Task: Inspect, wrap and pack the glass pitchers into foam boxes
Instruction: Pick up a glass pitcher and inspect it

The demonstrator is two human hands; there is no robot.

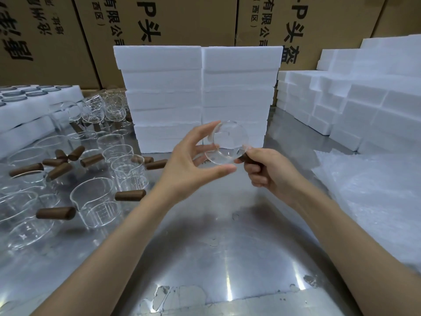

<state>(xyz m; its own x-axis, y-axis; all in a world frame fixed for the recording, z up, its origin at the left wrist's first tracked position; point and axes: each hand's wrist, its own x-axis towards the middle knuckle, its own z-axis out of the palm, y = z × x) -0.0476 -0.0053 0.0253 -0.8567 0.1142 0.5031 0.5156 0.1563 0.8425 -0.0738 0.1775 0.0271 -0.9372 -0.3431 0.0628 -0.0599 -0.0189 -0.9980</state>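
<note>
A shiny metal desk (218, 258) fills the view, backed by a wall of printed cardboard cartons (57, 37). Above its centre the right hand (271, 172) curls round the brown wooden handle (245, 157) of a glass pitcher (229, 142), held off the desk and tipped on its side with one round end facing the camera. The left hand (191, 163) is spread wide round the glass body, thumb under its lower edge, fingertips at its upper left rim. At twelve o'clock, just behind the pitcher, stand two tall stacks of white foam boxes (198, 96). More foam pieces (355, 106) are piled at two o'clock, and bubble wrap (373, 201) lies at three. From eight to ten o'clock, other pitchers (95, 201) with brown handles crowd the desk, beside foam trays (29, 103).
</note>
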